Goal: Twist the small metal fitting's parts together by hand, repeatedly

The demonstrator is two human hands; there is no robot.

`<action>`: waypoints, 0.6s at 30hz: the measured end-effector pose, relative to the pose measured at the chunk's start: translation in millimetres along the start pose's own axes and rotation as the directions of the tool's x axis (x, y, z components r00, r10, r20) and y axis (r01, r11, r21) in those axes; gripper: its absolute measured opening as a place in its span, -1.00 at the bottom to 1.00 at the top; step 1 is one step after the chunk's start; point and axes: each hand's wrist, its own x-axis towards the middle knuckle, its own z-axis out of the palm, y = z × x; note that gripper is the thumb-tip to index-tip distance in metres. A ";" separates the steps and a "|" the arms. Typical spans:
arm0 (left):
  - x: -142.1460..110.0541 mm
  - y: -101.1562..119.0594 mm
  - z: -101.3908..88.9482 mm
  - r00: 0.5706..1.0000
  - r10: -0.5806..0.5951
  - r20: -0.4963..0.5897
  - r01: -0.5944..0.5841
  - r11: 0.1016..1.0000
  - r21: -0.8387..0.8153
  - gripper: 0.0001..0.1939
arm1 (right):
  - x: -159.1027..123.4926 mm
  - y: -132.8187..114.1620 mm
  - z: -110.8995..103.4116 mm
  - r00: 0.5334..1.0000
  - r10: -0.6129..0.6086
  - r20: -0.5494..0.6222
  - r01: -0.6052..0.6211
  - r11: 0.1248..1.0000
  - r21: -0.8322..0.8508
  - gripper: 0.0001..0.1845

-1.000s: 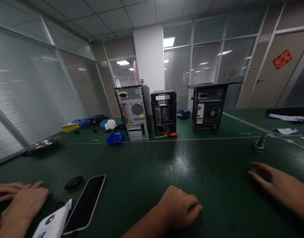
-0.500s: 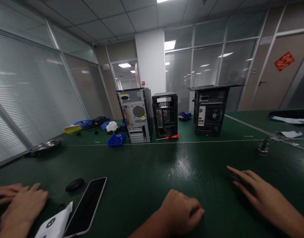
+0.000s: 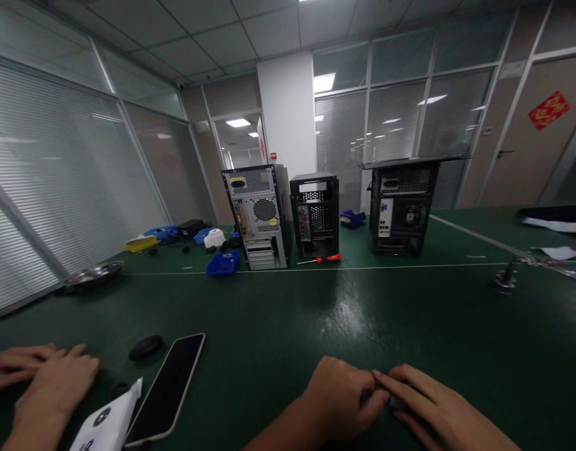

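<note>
My left hand (image 3: 339, 398) rests low on the green table with its fingers curled into a loose fist; whatever is inside it is hidden. Right beside it, my right hand (image 3: 433, 404) meets its thumb and fingertips. A small dark grey object (image 3: 397, 404) shows under the right fingers, mostly covered, so its kind cannot be made out. To the left of my hands lies a phone (image 3: 168, 388) with a dark screen, screen up.
Another person's hands (image 3: 57, 379) lie at the left, near a black mouse-shaped object (image 3: 146, 347) and a white packet (image 3: 110, 419). Across the table stand a silver computer case (image 3: 257, 219) and black cases (image 3: 315, 216) (image 3: 401, 210), with a red screwdriver (image 3: 329, 258) and blue tray (image 3: 223, 264).
My right hand has moved left and inward, bringing the small dark object up against my left hand. The left hand has stayed in nearly the same place. The view has shifted slightly.
</note>
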 end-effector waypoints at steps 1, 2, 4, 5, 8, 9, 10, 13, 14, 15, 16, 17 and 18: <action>0.0 0.2 0.4 1.000 0.002 0.000 -0.002 1.000 -0.003 -0.71 | -1.8 2.5 1.3 1.000 -0.017 -0.008 0.017 1.000 0.006 -0.57; -0.1 0.4 0.6 1.000 0.005 -0.001 -0.005 1.000 -0.001 -0.72 | -3.9 5.1 2.7 1.000 -0.025 -0.006 0.025 1.000 0.009 -0.56; -0.4 0.5 -0.1 1.000 0.002 -0.008 -0.001 1.000 0.008 -0.72 | -9.0 11.3 6.0 1.000 -0.002 0.006 0.002 1.000 0.000 -0.55; -0.5 0.5 -0.9 1.000 -0.008 -0.011 0.008 1.000 0.011 -0.73 | -11.6 15.0 7.4 1.000 0.028 0.010 -0.028 1.000 -0.012 -0.55; -0.9 0.7 -4.1 0.999 -0.046 -0.017 0.045 0.999 -0.019 -0.78 | -18.2 26.6 9.0 0.988 0.155 -0.009 -0.155 0.987 -0.042 -0.59; -1.0 0.8 -4.9 0.999 -0.051 -0.014 0.051 0.998 -0.037 -0.79 | -19.6 29.6 8.2 0.980 0.198 -0.017 -0.198 0.979 -0.036 -0.59; -1.1 0.9 -5.3 0.999 -0.053 -0.011 0.052 0.997 -0.053 -0.78 | -20.4 31.7 6.9 0.972 0.235 -0.025 -0.236 0.972 -0.025 -0.59; -0.8 0.8 -3.4 0.999 -0.040 -0.001 0.040 0.996 -0.084 -0.73 | -20.4 29.8 2.5 0.962 0.270 -0.028 -0.270 0.963 0.013 -0.59; -0.6 0.5 -1.8 1.000 -0.030 -0.001 0.029 0.996 -0.087 -0.73 | -19.7 26.3 1.8 0.969 0.244 -0.034 -0.244 0.970 0.014 -0.60; -0.3 0.1 0.2 1.000 -0.013 -0.002 0.013 0.996 -0.084 -0.74 | -18.7 21.6 1.6 0.979 0.196 -0.048 -0.196 0.981 0.007 -0.60; -0.1 -0.5 2.4 1.000 0.007 -0.003 -0.008 0.997 -0.073 -0.76 | -17.4 16.3 2.2 0.988 0.137 -0.065 -0.138 0.990 -0.004 -0.60; 0.1 -1.2 4.7 0.999 0.033 -0.001 -0.033 0.998 -0.054 -0.77 | -15.5 10.6 3.3 0.994 0.081 -0.079 -0.082 0.997 -0.015 -0.60; 0.3 -2.0 6.9 0.998 0.063 0.003 -0.063 0.998 -0.029 -0.76 | -13.3 5.1 5.0 0.995 0.035 -0.090 -0.037 0.999 -0.024 -0.63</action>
